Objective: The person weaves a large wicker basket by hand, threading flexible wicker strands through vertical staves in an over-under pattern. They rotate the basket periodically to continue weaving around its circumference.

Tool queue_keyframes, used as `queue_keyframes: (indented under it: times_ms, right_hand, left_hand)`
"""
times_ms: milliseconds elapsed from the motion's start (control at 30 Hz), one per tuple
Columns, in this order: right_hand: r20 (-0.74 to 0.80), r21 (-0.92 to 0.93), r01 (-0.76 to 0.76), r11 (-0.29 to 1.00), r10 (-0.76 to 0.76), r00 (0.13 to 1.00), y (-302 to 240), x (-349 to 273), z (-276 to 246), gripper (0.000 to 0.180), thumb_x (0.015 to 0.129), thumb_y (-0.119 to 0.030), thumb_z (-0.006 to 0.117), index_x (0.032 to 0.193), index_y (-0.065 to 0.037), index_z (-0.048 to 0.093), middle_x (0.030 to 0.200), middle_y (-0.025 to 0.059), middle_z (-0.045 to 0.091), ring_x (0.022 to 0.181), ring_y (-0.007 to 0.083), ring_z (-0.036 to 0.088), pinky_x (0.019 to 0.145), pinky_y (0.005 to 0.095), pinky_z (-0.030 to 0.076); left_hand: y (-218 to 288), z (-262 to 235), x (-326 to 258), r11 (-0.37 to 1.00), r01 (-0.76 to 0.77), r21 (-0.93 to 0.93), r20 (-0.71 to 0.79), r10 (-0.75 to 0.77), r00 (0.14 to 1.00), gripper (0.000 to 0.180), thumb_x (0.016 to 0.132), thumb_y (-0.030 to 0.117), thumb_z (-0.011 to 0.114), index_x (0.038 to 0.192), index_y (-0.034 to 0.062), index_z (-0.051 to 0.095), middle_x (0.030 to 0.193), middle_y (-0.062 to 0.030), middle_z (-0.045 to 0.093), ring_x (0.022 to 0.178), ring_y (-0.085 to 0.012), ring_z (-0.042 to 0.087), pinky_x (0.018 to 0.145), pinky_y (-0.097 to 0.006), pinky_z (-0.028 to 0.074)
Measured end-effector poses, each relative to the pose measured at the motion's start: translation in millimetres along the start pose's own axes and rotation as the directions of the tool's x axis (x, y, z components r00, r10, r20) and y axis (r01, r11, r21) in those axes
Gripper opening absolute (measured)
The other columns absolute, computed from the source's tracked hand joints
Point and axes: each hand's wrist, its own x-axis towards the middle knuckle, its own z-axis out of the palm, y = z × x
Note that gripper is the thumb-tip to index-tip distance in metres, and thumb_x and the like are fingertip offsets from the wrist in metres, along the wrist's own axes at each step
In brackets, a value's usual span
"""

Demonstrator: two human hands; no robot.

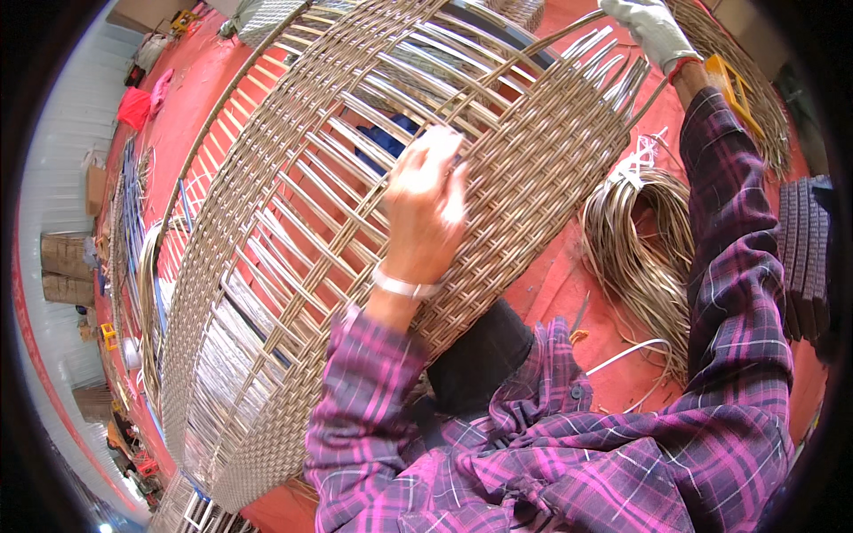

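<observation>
A large curved panel of brown woven wicker (533, 133) lies slantwise before me, closely woven on its right part, with a band of bare slats and rods across its middle. Over the edge of the close weave is my left hand (422, 200), a pale band around its wrist. Its fingers are curled in and slightly blurred, and what they pinch is hidden. My right hand (644, 31), in a white glove, reaches to the far upper right. It is closed around a brown wicker strand (569, 28) that runs back to the panel; the fingertips are partly cut off by the picture's edge.
A tied coil of wicker strands (640, 249) lies on the red floor covering (551, 293) to the right. Beyond my right arm are a yellow frame (733, 93) and stacked dark grey pieces (800, 258). Cardboard boxes (67, 266) stand by the left wall.
</observation>
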Motion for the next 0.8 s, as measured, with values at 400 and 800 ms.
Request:
queue_keyframes:
  times_ms: [400, 800]
  right_hand:
    - [0.285, -0.001, -0.066, 0.998, 0.063, 0.956, 38, -64, 60, 0.027, 0.093, -0.006, 0.056, 0.118, -0.007, 0.068, 0.085, -0.0020, 0.057, 0.068, 0.0091, 0.049, 0.057, 0.0234, 0.042]
    - [-0.051, -0.072, -0.034, 0.997, 0.030, 0.998, 52, -71, 88, 0.023, 0.096, -0.013, 0.058, 0.114, -0.011, 0.071, 0.087, -0.0019, 0.061, 0.075, 0.0069, 0.055, 0.065, 0.0243, 0.045]
  left_hand:
    - [9, -76, -78, 0.946, 0.165, 0.281, 0.026, -0.179, 0.983, 0.038, 0.078, -0.008, 0.068, 0.116, -0.0009, 0.064, 0.122, -0.0168, 0.063, 0.111, -0.0347, 0.058, 0.097, -0.042, 0.046]
    - [-8, -72, -85, 0.856, 0.194, 0.480, -0.079, -0.179, 0.981, 0.031, 0.082, 0.006, 0.072, 0.112, 0.0040, 0.066, 0.110, -0.0107, 0.064, 0.103, -0.0302, 0.059, 0.091, -0.042, 0.044]
